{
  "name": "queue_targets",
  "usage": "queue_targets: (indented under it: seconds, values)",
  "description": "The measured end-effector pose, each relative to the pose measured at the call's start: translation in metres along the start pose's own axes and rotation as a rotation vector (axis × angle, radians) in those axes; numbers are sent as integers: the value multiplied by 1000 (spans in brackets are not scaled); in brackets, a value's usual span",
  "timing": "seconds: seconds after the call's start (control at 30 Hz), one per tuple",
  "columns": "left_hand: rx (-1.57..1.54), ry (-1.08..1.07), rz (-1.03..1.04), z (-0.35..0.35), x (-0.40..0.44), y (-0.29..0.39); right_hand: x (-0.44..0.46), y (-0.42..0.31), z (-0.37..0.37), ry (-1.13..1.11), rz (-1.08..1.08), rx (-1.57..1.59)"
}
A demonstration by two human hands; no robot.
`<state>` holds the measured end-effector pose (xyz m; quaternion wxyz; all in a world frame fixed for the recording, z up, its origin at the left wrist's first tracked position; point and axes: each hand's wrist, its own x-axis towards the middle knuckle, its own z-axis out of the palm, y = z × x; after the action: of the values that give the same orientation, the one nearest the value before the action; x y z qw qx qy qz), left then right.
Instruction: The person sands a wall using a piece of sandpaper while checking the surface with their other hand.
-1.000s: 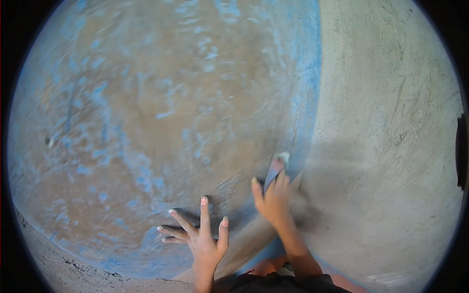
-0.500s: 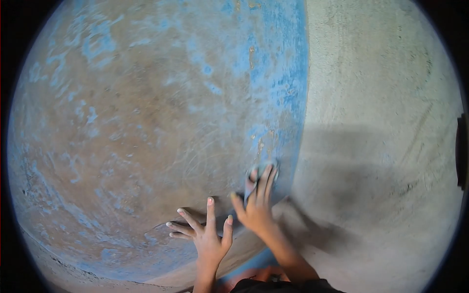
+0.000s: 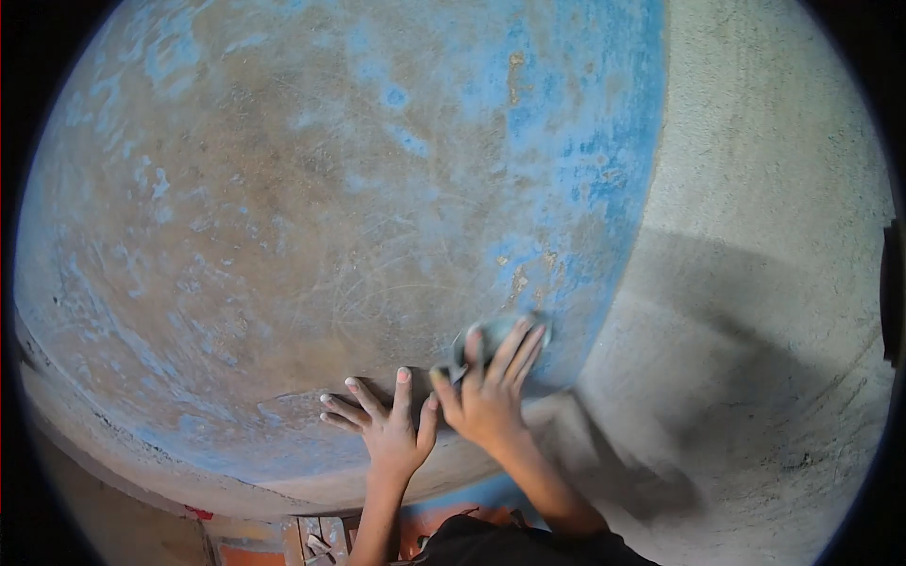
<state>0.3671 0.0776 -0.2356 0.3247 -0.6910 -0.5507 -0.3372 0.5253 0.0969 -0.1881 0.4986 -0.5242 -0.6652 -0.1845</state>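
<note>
Under the fingers of my right hand (image 3: 491, 407), a thin grey-green sheet of sandpaper (image 3: 494, 337) is pressed flat on the worn wall (image 3: 311, 236), its lower left edge curling near the thumb. Patchy blue paint and brownish bare areas cover this wall, with faint curved scratches above my hands. My left hand (image 3: 392, 445) rests on the lower wall to the left, fingers spread and holding nothing. The two thumbs are close together. Part of the sandpaper is hidden beneath the right fingers.
A blue painted strip (image 3: 618, 170) borders a rough pale grey wall (image 3: 755, 160) on the right, where my shadow falls. Along the bottom of the painted area runs a ledge (image 3: 255, 495). Below it, at lower left, is a wooden item (image 3: 316, 540) with small objects on it.
The view has tilted and shifted, showing more below the wall at lower left. My right hand has shifted slightly with the sandpaper, its fingers spread wider. My left hand stays spread on the wall.
</note>
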Motion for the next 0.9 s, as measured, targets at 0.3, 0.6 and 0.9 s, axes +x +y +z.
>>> queue_targets:
  seconds: [0.3, 0.6, 0.9]
  values:
    - [-87, 38, -80, 14, -26, -4, 1, -22, -3, -63, -124, 37]
    - [-202, -57, -281, -2, -88, -20, 50, -38, -20, -4, -195, 94]
    - [-241, 17, -480, -70, -77, -120, -18, -114, 24, -79, -139, 311]
